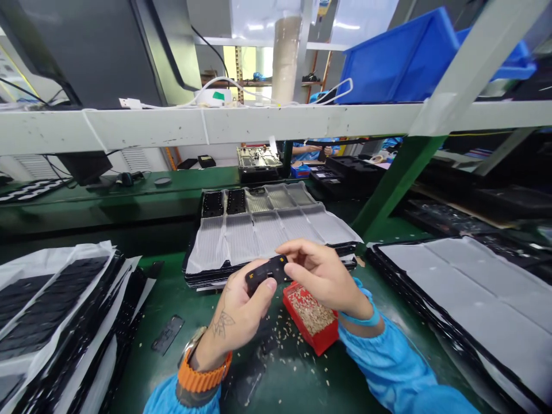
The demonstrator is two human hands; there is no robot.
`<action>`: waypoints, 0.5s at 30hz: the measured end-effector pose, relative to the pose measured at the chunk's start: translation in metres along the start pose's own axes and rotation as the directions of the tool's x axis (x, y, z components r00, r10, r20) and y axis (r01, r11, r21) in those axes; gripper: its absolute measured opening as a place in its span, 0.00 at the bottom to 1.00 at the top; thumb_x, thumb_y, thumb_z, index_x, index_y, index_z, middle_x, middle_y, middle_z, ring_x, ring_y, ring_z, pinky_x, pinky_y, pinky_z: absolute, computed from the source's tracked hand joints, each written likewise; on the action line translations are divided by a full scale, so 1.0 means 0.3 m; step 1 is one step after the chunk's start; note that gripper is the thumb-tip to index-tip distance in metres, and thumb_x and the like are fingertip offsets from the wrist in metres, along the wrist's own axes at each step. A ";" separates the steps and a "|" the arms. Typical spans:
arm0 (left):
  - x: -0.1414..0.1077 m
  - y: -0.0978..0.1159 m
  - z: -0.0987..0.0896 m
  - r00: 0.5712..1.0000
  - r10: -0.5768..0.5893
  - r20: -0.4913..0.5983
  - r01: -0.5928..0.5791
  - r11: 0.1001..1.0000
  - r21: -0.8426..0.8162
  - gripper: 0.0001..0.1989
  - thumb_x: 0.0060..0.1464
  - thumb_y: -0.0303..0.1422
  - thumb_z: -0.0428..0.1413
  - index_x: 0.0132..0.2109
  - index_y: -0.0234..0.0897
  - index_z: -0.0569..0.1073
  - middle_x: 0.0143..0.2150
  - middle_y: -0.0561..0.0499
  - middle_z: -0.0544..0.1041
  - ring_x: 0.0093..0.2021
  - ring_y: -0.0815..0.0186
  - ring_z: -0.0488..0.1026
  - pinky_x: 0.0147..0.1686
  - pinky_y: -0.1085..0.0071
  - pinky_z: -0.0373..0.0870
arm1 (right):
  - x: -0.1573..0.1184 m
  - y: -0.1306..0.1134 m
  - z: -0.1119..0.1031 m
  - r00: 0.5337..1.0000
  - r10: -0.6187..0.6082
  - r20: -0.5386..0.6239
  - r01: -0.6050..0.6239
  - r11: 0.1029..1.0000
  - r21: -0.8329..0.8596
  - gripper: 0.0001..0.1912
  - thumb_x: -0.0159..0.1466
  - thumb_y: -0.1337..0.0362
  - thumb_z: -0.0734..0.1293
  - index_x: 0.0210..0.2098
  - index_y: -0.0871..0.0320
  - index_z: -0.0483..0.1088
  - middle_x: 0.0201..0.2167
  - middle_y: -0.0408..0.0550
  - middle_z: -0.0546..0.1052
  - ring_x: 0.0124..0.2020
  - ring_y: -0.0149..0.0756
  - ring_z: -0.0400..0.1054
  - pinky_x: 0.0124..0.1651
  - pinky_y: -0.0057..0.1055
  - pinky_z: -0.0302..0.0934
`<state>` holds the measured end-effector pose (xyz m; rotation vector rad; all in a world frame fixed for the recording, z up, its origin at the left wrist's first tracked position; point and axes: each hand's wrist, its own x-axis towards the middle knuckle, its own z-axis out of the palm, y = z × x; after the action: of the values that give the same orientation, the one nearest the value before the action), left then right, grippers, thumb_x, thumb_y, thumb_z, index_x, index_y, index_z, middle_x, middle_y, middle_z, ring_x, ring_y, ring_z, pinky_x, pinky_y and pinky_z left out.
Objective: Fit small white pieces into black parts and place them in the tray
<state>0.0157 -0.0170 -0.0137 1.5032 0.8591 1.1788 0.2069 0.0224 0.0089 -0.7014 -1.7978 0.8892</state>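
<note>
A small black plastic part (264, 276) with yellow marks near its ends is held up over the bench. My left hand (242, 313) is closed round its left end, thumb on the front face. At the other end, my right hand (325, 276) has its thumb and bent forefinger closed on the corner; whether a tiny piece is between them is hidden. Just below my right hand is a red open box (317, 345) filled with small pale bits (311, 310). Another flat black part (168, 334) lies on the green bench, left of my left wrist.
Stacked trays with white liners (267, 230) stand ahead, two cells showing black parts. More tray stacks stand left (56, 305) and right (478, 282). Pale bits lie scattered on the bench. A white shelf beam (259, 125) crosses above; a green post (397, 184) rises right. A co-worker's hands (308, 149) show behind.
</note>
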 end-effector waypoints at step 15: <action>-0.001 -0.019 0.007 0.999 -0.016 0.051 0.017 1.000 -0.024 0.17 0.68 0.46 0.55 0.36 0.40 0.63 0.19 0.62 0.63 0.18 0.73 0.59 0.21 0.74 0.57 | 0.014 0.014 0.051 0.970 0.238 0.049 -0.242 0.935 0.261 0.15 0.63 0.55 0.69 0.27 0.59 0.67 0.16 0.37 0.65 0.15 0.23 0.55 0.18 0.20 0.49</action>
<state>0.0178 -0.0163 -0.0193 1.4977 0.8189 1.1300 0.1915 0.0241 0.0037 -0.7504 -1.5876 1.2762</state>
